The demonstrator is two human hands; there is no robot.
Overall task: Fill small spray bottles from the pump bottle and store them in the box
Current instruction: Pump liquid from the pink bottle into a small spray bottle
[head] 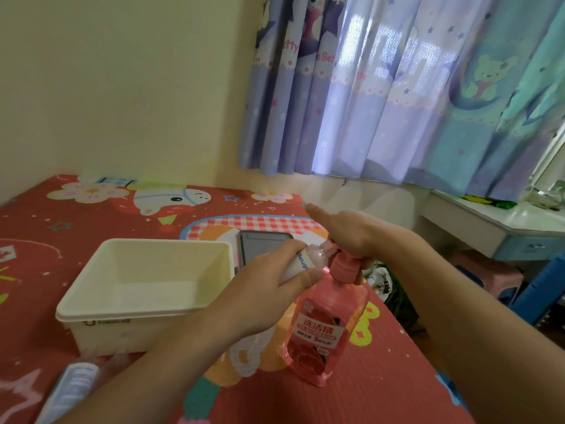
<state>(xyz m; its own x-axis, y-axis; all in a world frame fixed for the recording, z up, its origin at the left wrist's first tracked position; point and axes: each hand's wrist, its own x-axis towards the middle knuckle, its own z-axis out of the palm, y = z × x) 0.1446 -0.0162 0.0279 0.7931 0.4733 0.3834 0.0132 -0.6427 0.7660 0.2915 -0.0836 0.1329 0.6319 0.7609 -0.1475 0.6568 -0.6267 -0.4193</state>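
Observation:
A pink pump bottle (324, 328) with a red label stands upright on the red patterned mat. My right hand (345, 231) rests on top of its pink pump head, thumb stretched out to the left. My left hand (269, 286) holds a small white spray bottle (301, 261), tilted, its open clear neck right at the pump's nozzle. A cream plastic box (101, 304) with nothing visible inside sits to the left of the hands. Another small bottle (73, 390) lies blurred at the bottom left, in front of the box.
A dark phone (260, 243) lies flat behind the box and my left hand. The mat's right edge drops off beside the pump bottle. A white desk (489, 224) stands at the right, with a pink stool (486, 270) and a blue chair (547, 289) under purple curtains.

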